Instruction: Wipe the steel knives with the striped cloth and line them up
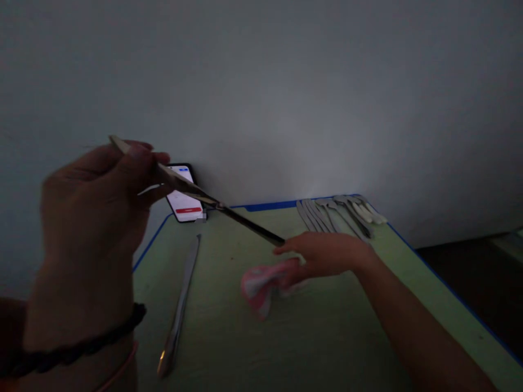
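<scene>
Raised at the left, my left hand [110, 190] pinches a metal table knife [241, 219] between thumb and fingers. The knife slants down to the right, above the table. Its lower end meets the fingertips of my right hand [327, 253], or passes just behind them; I cannot tell which. A pink and white cloth [263, 286] hangs from my right hand, gripped under the fingers and a little blurred. Below and right of my left hand, a second table knife [182, 305] lies on the table, its tip pointing to the wall.
The pale green table [261, 354] has a blue edge and stands against a grey wall [261, 98]. A lit phone [186, 204] leans on the wall at the back left. Several pieces of cutlery [312, 215], some with white handles [370, 212], lie in a row at the back right.
</scene>
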A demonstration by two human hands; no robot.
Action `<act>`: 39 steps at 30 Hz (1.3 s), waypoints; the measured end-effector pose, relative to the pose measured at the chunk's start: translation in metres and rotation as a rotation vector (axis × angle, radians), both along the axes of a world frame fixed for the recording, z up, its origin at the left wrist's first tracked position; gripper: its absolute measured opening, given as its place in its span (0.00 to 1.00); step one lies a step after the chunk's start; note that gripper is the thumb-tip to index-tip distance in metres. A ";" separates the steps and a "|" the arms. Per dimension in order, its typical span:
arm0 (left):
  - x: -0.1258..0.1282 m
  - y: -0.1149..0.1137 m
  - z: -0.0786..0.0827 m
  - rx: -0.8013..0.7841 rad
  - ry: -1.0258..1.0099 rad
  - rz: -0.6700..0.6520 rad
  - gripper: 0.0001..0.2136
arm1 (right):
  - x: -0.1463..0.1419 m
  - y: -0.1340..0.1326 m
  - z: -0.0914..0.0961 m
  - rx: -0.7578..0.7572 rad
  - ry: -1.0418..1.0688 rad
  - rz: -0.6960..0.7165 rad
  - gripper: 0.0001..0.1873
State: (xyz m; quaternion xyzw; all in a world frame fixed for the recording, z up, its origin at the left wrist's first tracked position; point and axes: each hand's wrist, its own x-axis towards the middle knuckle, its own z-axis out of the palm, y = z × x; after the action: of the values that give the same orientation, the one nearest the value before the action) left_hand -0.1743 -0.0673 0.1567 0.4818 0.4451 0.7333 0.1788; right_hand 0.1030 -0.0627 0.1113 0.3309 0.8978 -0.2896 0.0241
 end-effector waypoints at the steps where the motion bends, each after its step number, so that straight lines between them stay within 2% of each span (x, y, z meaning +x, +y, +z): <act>1: 0.005 0.001 -0.002 -0.013 0.004 -0.026 0.05 | 0.005 0.002 0.001 0.059 0.019 -0.095 0.30; 3: 0.022 0.003 -0.006 -0.046 0.015 -0.093 0.07 | 0.016 0.005 0.004 0.177 0.072 -0.277 0.32; 4: 0.032 0.004 -0.008 -0.068 0.028 -0.105 0.08 | 0.019 0.005 0.006 0.204 0.098 -0.319 0.33; 6: 0.052 0.007 -0.013 -0.109 0.030 -0.135 0.08 | 0.019 0.006 0.009 0.192 0.133 -0.305 0.30; 9: 0.078 0.012 -0.023 -0.165 0.014 -0.176 0.10 | 0.009 0.009 0.009 0.116 0.180 -0.185 0.18; 11: 0.092 0.015 -0.033 -0.204 0.020 -0.209 0.12 | 0.006 0.015 0.005 0.129 0.248 -0.159 0.15; 13: 0.105 0.018 -0.046 -0.236 0.046 -0.230 0.15 | 0.011 0.023 -0.006 0.207 0.320 -0.245 0.14; 15: 0.119 0.018 -0.061 -0.251 0.130 -0.224 0.19 | 0.023 0.028 -0.021 0.312 0.349 -0.420 0.13; 17: 0.133 0.011 -0.072 -0.260 0.347 -0.163 0.25 | 0.039 0.030 -0.039 0.371 0.349 -0.560 0.12; 19: 0.144 -0.003 -0.078 -0.201 0.664 -0.146 0.27 | 0.056 0.028 -0.053 0.381 0.362 -0.671 0.09; 22: 0.152 -0.027 -0.084 -0.188 1.137 -0.279 0.25 | 0.074 0.021 -0.066 0.360 0.390 -0.754 0.16; 25: 0.151 -0.031 -0.098 -0.232 1.368 -0.352 0.25 | 0.083 0.016 -0.070 0.386 0.384 -0.769 0.21; 29: 0.144 0.004 -0.125 -0.244 1.418 -0.267 0.23 | 0.085 0.016 -0.074 0.396 0.392 -0.823 0.22; 31: 0.144 0.024 -0.131 -0.219 1.415 -0.202 0.22 | 0.085 0.016 -0.077 0.333 0.418 -0.848 0.21; 35: 0.160 0.043 -0.122 -0.171 1.266 -0.250 0.17 | 0.078 0.012 -0.080 0.234 0.506 -0.847 0.17; 37: 0.170 0.046 -0.115 -0.254 1.133 -0.258 0.18 | 0.068 0.008 -0.080 0.212 0.568 -0.844 0.15; 39: 0.176 0.053 -0.114 -0.371 1.028 -0.211 0.19 | 0.057 0.002 -0.078 0.158 0.608 -0.831 0.15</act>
State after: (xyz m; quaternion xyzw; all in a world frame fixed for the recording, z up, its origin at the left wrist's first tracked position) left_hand 0.0021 -0.0146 0.0429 0.7800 0.5459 0.2915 0.0929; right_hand 0.1603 -0.0609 0.0330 0.5612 0.6761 -0.2892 -0.3798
